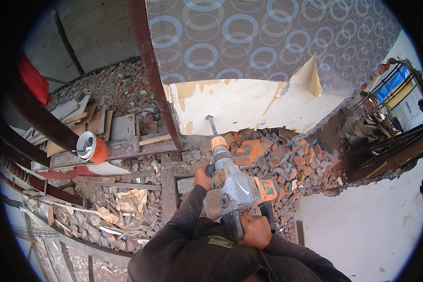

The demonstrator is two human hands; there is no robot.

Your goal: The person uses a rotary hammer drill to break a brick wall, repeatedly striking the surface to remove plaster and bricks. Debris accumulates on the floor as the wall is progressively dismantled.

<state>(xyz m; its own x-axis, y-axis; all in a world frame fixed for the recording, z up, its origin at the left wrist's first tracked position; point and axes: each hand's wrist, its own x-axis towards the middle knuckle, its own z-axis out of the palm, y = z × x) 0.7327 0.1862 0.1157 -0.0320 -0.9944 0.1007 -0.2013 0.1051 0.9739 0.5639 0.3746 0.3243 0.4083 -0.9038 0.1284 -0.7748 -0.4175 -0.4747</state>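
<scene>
A grey and orange demolition hammer (235,183) lies across the middle of the view, its chisel bit (212,126) pointing away from me. The bit's tip meets a small broken spot in the bare white strip of the wall (235,103), below the torn wallpaper. My left hand (203,176) is closed around the side handle near the orange collar. At the rear of the tool, my right hand (255,230) grips the back handle, its fingers wrapped round. Patterned wallpaper (249,42) with blue and grey rings covers the wall above, and a loose flap (309,77) peels off it.
Broken brick rubble (286,160) heaps along the wall's foot. An orange bucket (93,147) stands left on a wooden sill, near stacked boards (89,115). A dark red post (150,66) rises beside the wall. To the right gapes a jagged opening with exposed bars (357,113).
</scene>
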